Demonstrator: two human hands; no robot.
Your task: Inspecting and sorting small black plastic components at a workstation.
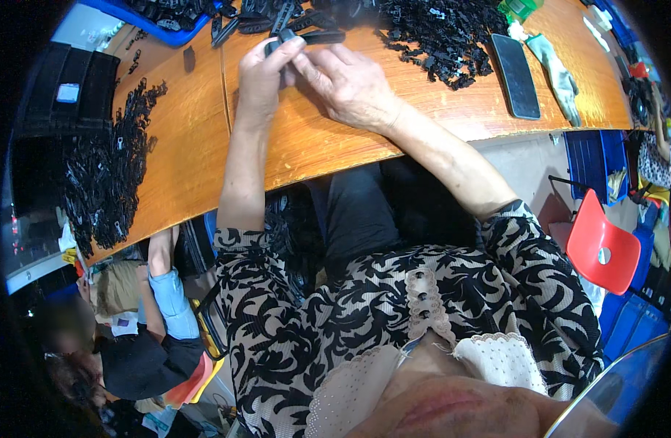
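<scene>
My left hand [262,77] and my right hand [346,84] meet over the wooden table [196,153], both pinching one small black plastic part [286,36] between their fingertips. Just beyond the fingers lie longer black plastic pieces [306,29]. A heap of small black parts [437,36] spreads to the right of my right hand. Another heap of black parts [105,168] lies along the table's left end.
A dark phone [516,75] and a pale work glove [558,73] lie at the right of the table. A blue bin [164,22] stands at the far left. A red chair [602,244] is at the right; another person [156,321] sits low at the left.
</scene>
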